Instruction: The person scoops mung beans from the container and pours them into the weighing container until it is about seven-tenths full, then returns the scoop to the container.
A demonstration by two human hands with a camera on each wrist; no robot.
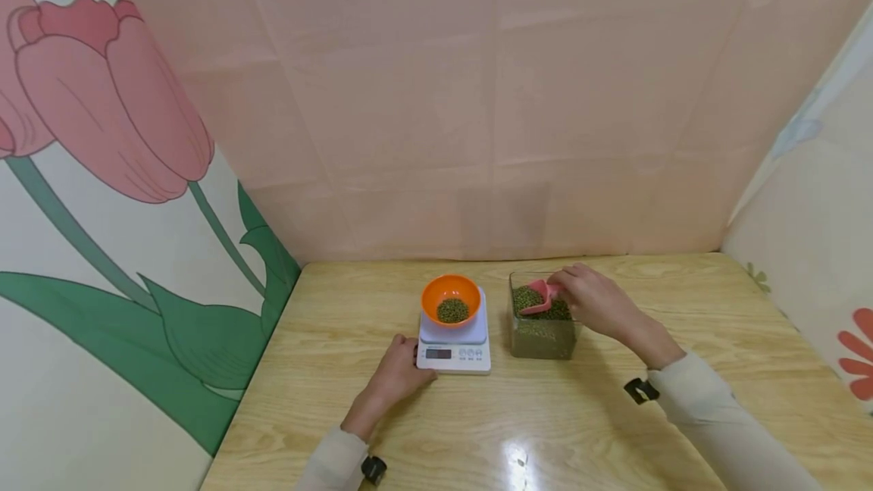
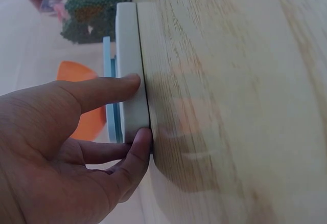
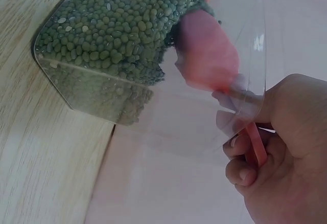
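My right hand (image 1: 600,305) grips the handle of a pink scoop (image 1: 544,295). Its bowl is down among green mung beans (image 3: 102,35) inside a clear plastic box (image 1: 543,345). In the left wrist view, my left hand (image 2: 66,142) holds a corner of a white kitchen scale (image 2: 130,45), thumb on the front edge and fingers around the side. On the scale's platform sits an orange bowl (image 1: 436,290) with a small heap of mung beans (image 1: 453,311) at its bottom. The scale's display (image 1: 439,354) is dark, with buttons to its right.
All of it stands on a light wood-grain table (image 1: 327,309). The box is just right of the scale, with a narrow gap between. A pink-covered wall (image 1: 491,135) rises at the table's back edge, and flower-printed panels (image 1: 102,264) flank both sides.
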